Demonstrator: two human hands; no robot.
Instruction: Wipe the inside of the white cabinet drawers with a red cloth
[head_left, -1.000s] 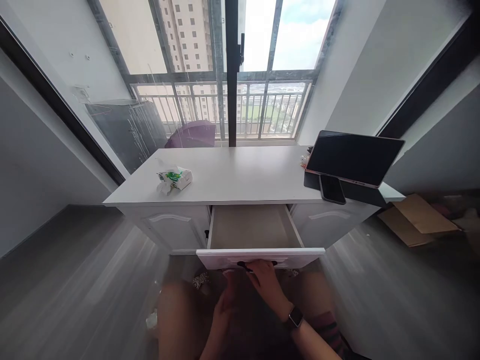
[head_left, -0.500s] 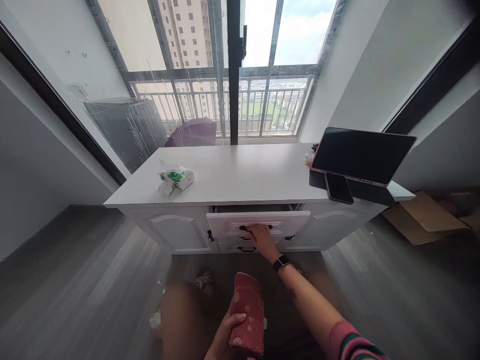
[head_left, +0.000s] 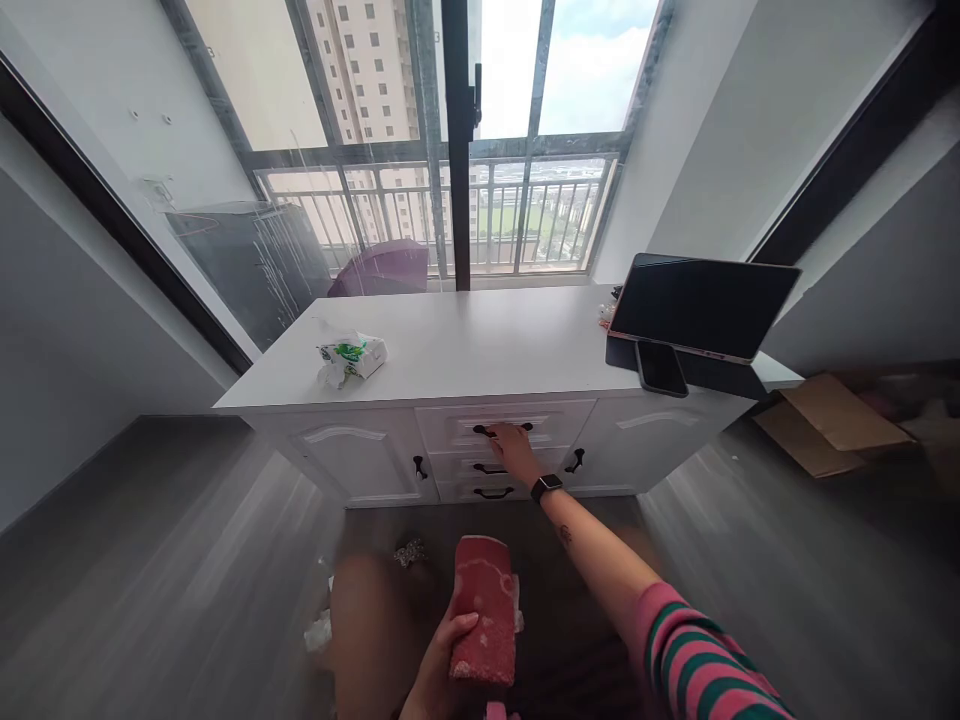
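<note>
Drawer handle under right hand; left hand grips red cloth.

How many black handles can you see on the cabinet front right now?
5: top drawer handle under the right hand, middle, bottom, left door, right door. None seems hidden.

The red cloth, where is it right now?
In the head view the red cloth is low and centre, gripped in the left hand above the lap, in front of the white cabinet.
</note>
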